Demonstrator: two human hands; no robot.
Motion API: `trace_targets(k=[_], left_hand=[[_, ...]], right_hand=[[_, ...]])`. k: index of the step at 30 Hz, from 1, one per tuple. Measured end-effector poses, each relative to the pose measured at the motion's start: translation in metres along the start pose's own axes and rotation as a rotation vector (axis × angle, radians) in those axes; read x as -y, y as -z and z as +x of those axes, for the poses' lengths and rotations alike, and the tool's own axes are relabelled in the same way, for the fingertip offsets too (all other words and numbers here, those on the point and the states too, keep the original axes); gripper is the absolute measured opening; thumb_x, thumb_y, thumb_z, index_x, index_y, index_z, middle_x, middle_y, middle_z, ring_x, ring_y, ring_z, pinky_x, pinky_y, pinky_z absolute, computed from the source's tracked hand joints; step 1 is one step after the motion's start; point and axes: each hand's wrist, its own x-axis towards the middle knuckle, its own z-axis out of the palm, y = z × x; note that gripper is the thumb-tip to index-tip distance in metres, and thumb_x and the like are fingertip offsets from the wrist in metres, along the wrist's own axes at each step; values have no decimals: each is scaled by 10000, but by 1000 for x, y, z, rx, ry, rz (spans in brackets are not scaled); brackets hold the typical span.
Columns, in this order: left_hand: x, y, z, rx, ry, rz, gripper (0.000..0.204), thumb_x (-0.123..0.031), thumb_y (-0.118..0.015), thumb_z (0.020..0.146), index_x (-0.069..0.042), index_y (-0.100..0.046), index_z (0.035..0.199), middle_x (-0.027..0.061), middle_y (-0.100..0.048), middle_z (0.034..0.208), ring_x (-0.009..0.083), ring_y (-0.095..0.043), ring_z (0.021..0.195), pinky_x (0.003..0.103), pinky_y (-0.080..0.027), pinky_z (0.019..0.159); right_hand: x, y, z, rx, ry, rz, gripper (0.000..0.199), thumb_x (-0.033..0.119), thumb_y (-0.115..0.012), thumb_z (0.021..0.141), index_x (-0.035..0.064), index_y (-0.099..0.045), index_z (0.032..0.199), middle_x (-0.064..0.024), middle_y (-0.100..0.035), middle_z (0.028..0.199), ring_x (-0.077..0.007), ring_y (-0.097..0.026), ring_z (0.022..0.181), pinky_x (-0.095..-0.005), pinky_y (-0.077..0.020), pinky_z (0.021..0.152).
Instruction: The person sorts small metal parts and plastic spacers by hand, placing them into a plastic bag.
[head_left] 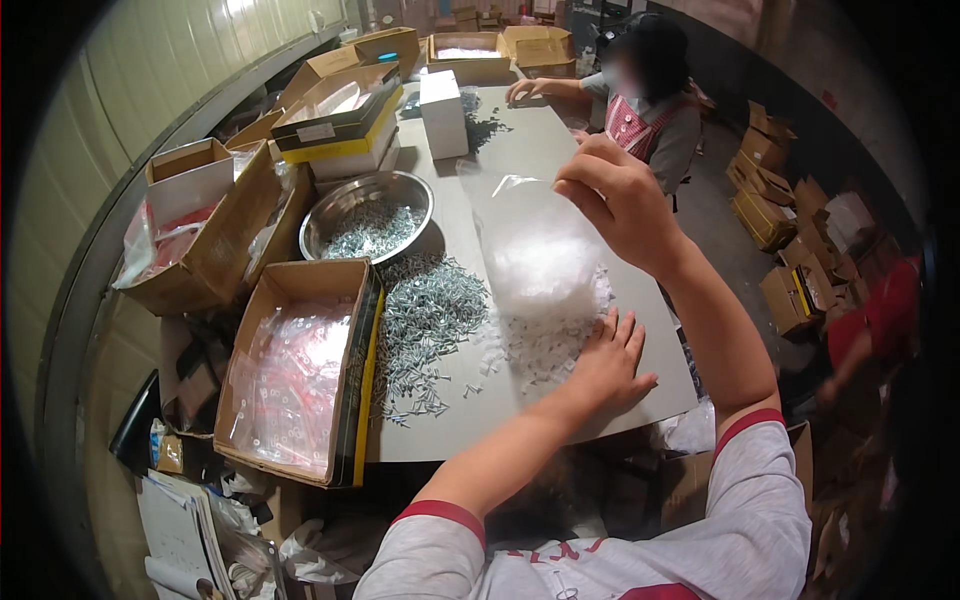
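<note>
You seem to be at the holding-up step, with your right hand pinching the clear bag just left of its fingers, your left hand spread beside the white bits, and next probably needs a snug pinch

Right hand was raised, fingertips pinching the upper edge of a clear bag. Left hand rested, fingers spread, beside small white pieces on the table. Loose screws lay heaped near a metal bowl holding more.
</note>
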Motion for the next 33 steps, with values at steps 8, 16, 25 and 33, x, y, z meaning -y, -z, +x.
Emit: trace_targets(k=[8,16,25,33], left_hand=[[3,-5,4,40,20,47,875,-627,-454,941,18,-322,1518,259,-246,1597,452,-152,1498,502,-155,1218],[3,3,6,89,14,55,872,-631,-460,943,5,-307,1519,246,-245,1597,439,-162,1497,494,-149,1224],[4,3,7,115,9,31,895,-643,-460,937,6,-289,1530,244,-209,1614,432,-127,1510,492,-139,1228],[4,1,6,91,10,14,897,-642,-464,931,11,-302,1524,243,-229,1608,433,-140,1507,497,-139,1227]], right_hand=[[-30,-9,-3,-89,-89,25,117,123,-698,902,10,-670,896,-118,-615,877,-294,-632,775,-389,-486,700],[-66,-19,3,-170,-289,92,141,139,-683,917,0,-687,937,-129,-617,862,-272,-627,763,-368,-474,688],[-107,-21,7,-192,-485,67,192,182,-657,937,-5,-695,961,-164,-666,938,-271,-663,833,-360,-505,743],[-130,-5,-6,-242,-586,100,206,183,-650,943,-16,-699,966,-122,-698,847,-175,-648,763,-304,-505,716]])
